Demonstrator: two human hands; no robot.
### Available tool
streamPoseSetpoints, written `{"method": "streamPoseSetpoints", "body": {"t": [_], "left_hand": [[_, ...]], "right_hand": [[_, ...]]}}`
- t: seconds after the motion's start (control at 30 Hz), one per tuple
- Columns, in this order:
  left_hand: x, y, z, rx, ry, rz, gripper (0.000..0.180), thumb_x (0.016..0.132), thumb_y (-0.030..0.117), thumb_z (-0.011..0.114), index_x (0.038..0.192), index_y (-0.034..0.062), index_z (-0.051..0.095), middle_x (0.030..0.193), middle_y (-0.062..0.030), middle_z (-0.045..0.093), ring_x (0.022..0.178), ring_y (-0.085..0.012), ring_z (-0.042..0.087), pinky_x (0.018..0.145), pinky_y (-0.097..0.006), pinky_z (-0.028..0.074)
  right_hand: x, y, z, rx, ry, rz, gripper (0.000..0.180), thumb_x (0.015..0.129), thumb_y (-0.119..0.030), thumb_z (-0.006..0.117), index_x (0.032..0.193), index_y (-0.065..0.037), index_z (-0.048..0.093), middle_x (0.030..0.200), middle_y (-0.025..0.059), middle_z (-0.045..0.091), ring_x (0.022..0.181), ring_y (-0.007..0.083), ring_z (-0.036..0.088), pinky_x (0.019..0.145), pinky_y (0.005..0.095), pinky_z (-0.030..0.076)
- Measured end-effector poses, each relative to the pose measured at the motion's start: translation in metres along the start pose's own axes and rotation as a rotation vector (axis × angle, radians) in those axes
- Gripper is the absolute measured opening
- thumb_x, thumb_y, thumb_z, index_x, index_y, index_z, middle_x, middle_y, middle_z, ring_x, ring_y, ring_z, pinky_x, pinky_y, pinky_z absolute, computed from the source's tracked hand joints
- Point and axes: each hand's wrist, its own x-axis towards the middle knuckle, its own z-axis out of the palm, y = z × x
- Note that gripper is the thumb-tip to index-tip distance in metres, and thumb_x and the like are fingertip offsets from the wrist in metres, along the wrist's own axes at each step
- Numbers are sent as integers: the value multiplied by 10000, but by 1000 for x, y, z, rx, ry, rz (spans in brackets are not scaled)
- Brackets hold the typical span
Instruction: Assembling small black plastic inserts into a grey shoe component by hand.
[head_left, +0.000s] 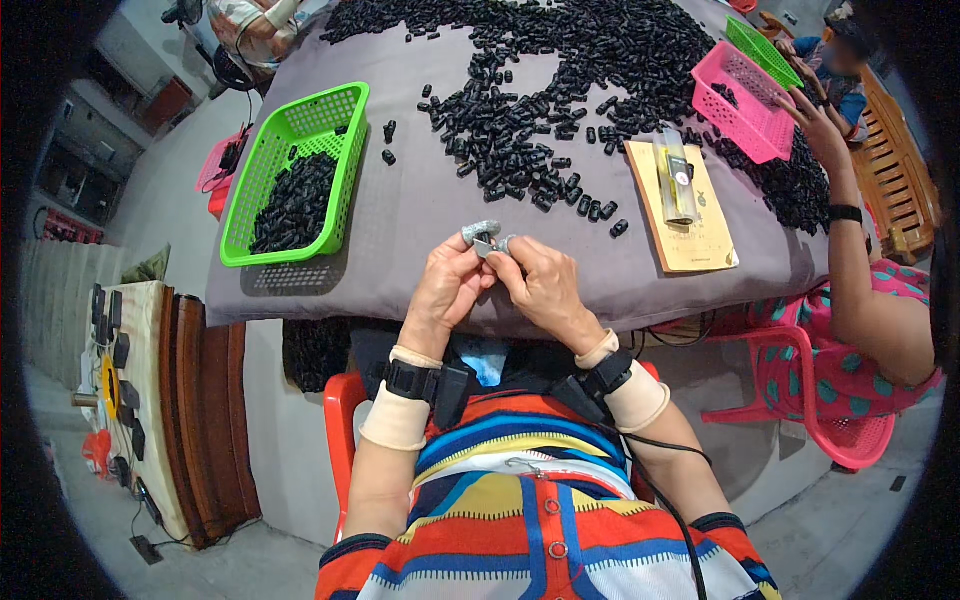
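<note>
My left hand and my right hand meet over the near edge of a grey cloth-covered table. Together they pinch a small grey metal piece, with grey-tipped fingers closed around it. Just beyond the hands lies a big heap of small black plastic parts. A green basket holding more black parts stands to the left of my left hand.
A pink basket and a second green basket sit at the far right. A tan booklet with a clear packet lies right of the hands. Another person's arm reaches in from the right, above a pink chair.
</note>
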Motion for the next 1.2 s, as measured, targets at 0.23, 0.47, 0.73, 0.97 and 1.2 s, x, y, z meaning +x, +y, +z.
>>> {"method": "streamPoseSetpoints", "body": {"t": [0.23,0.47,0.73,0.97,1.2], "left_hand": [[1,-1,-1,2,-13,3,221,870,36,550,1089,29,578,965,-60,624,781,-115,594,616,-222,482],[0,1,-1,10,-3,-12,228,870,36,543,1095,29,578,965,-55,627,797,-117,600,631,-223,483],[-1,2,0,-11,-24,-22,228,874,47,542,1099,30,575,969,-57,627,823,-125,603,663,-241,496],[-3,3,4,4,23,-18,221,877,56,544,1095,27,572,965,-63,626,807,-124,602,656,-238,498],[-2,1,4,7,-14,-22,218,875,50,537,1090,27,570,966,-65,621,799,-123,597,642,-230,484]], "right_hand": [[0,-1,1,-31,11,1,228,847,-269,601,733,-77,553,674,94,561,570,315,570,473,401,427],[0,-1,5,-38,56,-19,230,844,-273,603,727,-82,551,675,90,560,569,311,574,471,398,432],[0,6,2,14,24,-48,238,838,-266,607,709,-75,548,677,98,568,567,315,576,464,399,431],[1,2,0,35,6,-38,236,838,-262,605,712,-68,554,680,102,574,578,318,581,474,400,436],[-1,3,1,-1,-5,-13,238,845,-255,601,719,-60,547,673,104,564,576,319,573,477,399,427]]}}
